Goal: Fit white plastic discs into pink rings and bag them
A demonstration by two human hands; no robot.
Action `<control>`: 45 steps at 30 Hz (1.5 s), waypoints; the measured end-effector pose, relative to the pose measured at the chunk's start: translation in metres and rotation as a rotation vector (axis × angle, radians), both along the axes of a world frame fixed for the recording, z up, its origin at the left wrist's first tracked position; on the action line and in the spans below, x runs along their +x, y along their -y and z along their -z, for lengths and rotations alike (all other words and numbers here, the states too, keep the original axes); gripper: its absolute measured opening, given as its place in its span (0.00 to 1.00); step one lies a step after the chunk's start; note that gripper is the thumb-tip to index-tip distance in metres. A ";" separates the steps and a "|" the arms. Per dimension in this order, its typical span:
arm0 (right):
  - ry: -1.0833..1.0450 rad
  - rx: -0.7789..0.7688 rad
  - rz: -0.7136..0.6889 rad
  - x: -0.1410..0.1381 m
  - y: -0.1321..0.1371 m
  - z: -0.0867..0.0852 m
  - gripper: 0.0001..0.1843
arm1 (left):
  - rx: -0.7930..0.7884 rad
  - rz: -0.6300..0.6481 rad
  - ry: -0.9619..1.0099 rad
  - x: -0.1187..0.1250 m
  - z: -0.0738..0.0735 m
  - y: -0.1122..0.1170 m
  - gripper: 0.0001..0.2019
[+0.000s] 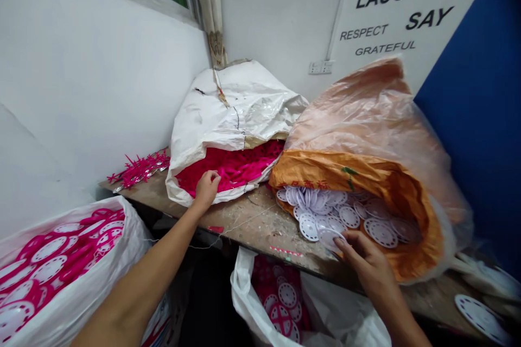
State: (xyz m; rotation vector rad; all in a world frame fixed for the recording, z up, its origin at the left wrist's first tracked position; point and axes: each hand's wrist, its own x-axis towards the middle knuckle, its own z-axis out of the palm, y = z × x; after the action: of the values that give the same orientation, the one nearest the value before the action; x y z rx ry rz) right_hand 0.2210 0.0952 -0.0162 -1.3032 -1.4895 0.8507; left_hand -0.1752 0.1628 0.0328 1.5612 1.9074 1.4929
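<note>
Now L hand at white sack lip, grip unclear; R hand open on discs by orange sack edge.

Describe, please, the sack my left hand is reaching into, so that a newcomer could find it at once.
On the wooden workbench by the white wall, two sacks lie open towards the camera. Yours is the white woven plastic sack in the corner, with the left hand at its mouth. It alone holds bright pink plastic pieces; the orange woven sack beside it holds white round discs.

Wall sign: LAUGH, SAY, RESPECT, GRATEFUL.
</note>
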 end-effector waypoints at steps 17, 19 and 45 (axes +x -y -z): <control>0.129 0.247 -0.118 -0.054 0.052 0.002 0.14 | -0.349 0.539 0.897 0.195 0.049 0.142 0.20; 0.109 0.215 -0.188 -0.053 0.054 0.004 0.14 | -0.306 0.537 0.689 0.192 0.052 0.145 0.19; 0.384 0.124 -0.188 -0.039 0.008 0.006 0.15 | -0.428 0.639 0.051 0.136 0.046 0.149 0.21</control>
State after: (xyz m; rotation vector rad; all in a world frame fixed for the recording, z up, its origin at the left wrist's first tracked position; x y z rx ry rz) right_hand 0.1825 0.0875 -0.0219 -1.2969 -1.9598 0.6343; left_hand -0.0390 0.0140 -0.0129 1.6690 1.3731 0.7860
